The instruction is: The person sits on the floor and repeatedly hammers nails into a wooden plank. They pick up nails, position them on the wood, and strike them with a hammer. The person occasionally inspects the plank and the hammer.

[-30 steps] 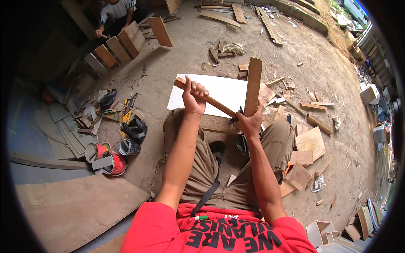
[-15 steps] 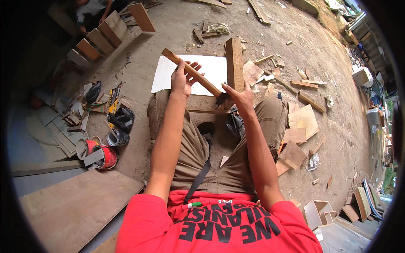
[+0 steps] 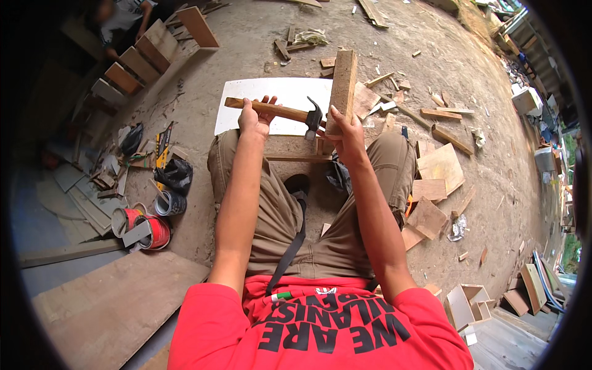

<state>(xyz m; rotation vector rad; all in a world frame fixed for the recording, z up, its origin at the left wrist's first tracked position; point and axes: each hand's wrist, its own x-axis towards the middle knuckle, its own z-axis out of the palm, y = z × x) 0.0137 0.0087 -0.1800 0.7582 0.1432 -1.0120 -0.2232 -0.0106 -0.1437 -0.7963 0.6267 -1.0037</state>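
Observation:
My left hand (image 3: pixel 254 120) grips a claw hammer (image 3: pixel 277 111) by its wooden handle, thumb on the near side and the other fingers partly spread behind. The hammer lies nearly level, its dark metal head close to my right hand. Wrapped round the lower part of a thick wooden block (image 3: pixel 343 86) is my right hand (image 3: pixel 348 137); the block stands almost upright above my right knee. Below the hammer head, a strip of wood (image 3: pixel 299 158) spans between my legs. Behind both hands a white board (image 3: pixel 237 92) lies on the ground.
Wood offcuts (image 3: pixel 441 168) litter the ground to the right. At left are red paint cans (image 3: pixel 157 234), a black plastic bag (image 3: pixel 176 176) and a handsaw (image 3: pixel 163 151). A large plywood sheet (image 3: pixel 117 302) lies lower left. A person (image 3: pixel 120 21) sits behind upright boards (image 3: pixel 139 65), far left.
The hammer has turned from a steep slant to nearly level, its head rising into clear view. My left hand has moved slightly left and down. The block's lower end has shifted left.

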